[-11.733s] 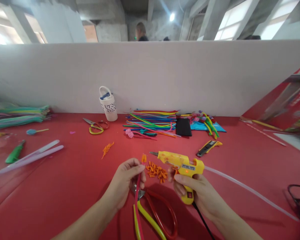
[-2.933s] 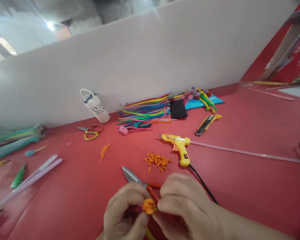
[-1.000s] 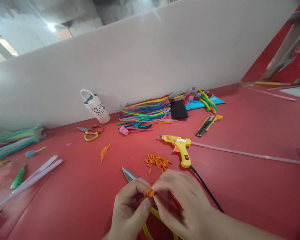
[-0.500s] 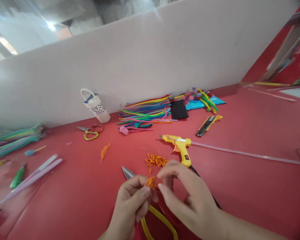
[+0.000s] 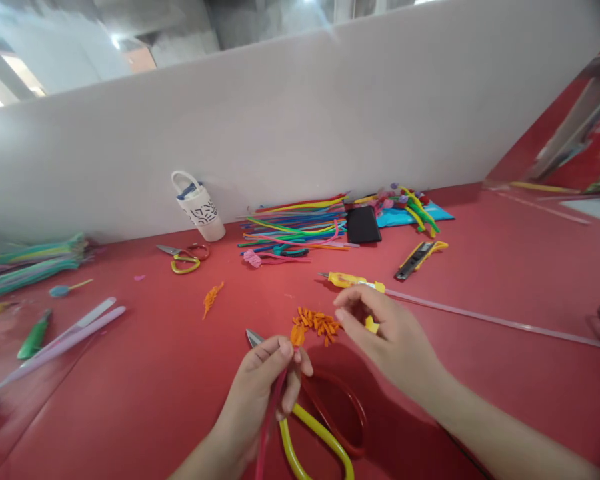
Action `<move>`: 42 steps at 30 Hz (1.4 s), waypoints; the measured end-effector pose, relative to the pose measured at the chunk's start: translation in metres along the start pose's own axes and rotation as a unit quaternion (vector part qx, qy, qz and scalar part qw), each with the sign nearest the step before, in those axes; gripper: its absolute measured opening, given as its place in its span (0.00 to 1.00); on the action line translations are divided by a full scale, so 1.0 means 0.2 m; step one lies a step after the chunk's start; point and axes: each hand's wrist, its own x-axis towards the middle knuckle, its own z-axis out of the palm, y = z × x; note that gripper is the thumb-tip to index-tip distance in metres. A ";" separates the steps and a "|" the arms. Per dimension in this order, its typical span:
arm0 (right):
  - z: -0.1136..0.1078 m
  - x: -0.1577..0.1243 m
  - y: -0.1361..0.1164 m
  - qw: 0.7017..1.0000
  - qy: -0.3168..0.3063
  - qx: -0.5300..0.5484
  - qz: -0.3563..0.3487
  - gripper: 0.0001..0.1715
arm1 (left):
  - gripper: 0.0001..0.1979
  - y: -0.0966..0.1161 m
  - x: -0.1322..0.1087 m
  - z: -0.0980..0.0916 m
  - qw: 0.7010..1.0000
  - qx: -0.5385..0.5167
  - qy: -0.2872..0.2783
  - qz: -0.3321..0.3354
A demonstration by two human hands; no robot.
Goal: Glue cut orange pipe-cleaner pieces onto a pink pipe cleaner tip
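My left hand (image 5: 264, 387) pinches a red pipe cleaner stem (image 5: 268, 427) with a small orange tuft (image 5: 297, 335) at its tip, low in the middle of the view. My right hand (image 5: 390, 333) hovers over the yellow glue gun (image 5: 353, 281), fingers loosely curled and apart, holding nothing. A pile of orange cut pieces (image 5: 319, 323) lies between the two hands. Large scissors with red and yellow handles (image 5: 325, 427) lie under my left hand, blade tip (image 5: 253, 337) showing.
Red table (image 5: 505, 267) with a white partition behind. A bundle of coloured pipe cleaners (image 5: 295, 230), a black phone (image 5: 363, 225), a utility knife (image 5: 417, 257), small scissors (image 5: 183, 257), a white cup (image 5: 200, 207), a long glue stick (image 5: 495, 320), an orange strand (image 5: 213, 299).
My right hand let go of the orange tuft and moved up and right over the glue gun. My left hand keeps the stem and rose slightly. The camera tilted a little.
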 end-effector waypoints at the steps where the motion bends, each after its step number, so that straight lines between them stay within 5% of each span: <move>1: -0.03 0.02 0.03 0.996 -0.028 -0.086 0.000 0.07 | 0.10 0.00 0.01 0.00 1.000 -0.002 0.006 0.001; 4: -0.09 0.08 0.12 0.930 -0.111 -0.341 0.078 0.16 | 0.11 0.00 0.03 -0.02 1.000 -0.013 0.023 0.004; 7: -0.10 0.09 0.19 0.910 -0.138 -0.367 0.137 0.18 | 0.11 0.00 0.04 -0.03 0.999 -0.019 0.025 0.008; 12: -0.05 0.13 0.26 0.963 -0.071 -0.168 0.198 0.17 | 0.10 0.02 0.05 -0.03 0.999 -0.040 0.011 0.006; 16: -0.04 0.15 0.28 0.970 -0.097 -0.021 0.223 0.11 | 0.10 0.03 0.05 -0.03 0.998 -0.063 -0.010 0.008; 19: -0.04 0.14 0.24 0.966 -0.099 0.095 0.221 0.16 | 0.10 0.03 0.06 -0.03 0.996 -0.081 -0.016 0.019; 21: -0.04 0.12 0.21 0.942 -0.111 0.214 0.232 0.15 | 0.09 0.03 0.06 -0.03 0.995 -0.091 -0.015 0.026; 25: -0.02 0.07 0.15 0.817 -0.118 0.482 0.294 0.13 | 0.08 0.04 0.07 -0.04 0.995 -0.095 -0.009 0.032; 26: -0.02 0.06 0.14 0.808 -0.116 0.496 0.297 0.13 | 0.08 0.05 0.07 -0.04 0.995 -0.092 -0.007 0.035; 36: -0.02 0.02 0.08 0.878 -0.089 0.429 0.192 0.11 | 0.10 0.03 0.09 -0.08 0.996 0.008 0.066 0.062; 42: -0.02 -0.04 0.05 0.913 -0.177 0.357 0.094 0.15 | 0.11 0.03 0.09 -0.08 0.985 0.072 0.105 0.117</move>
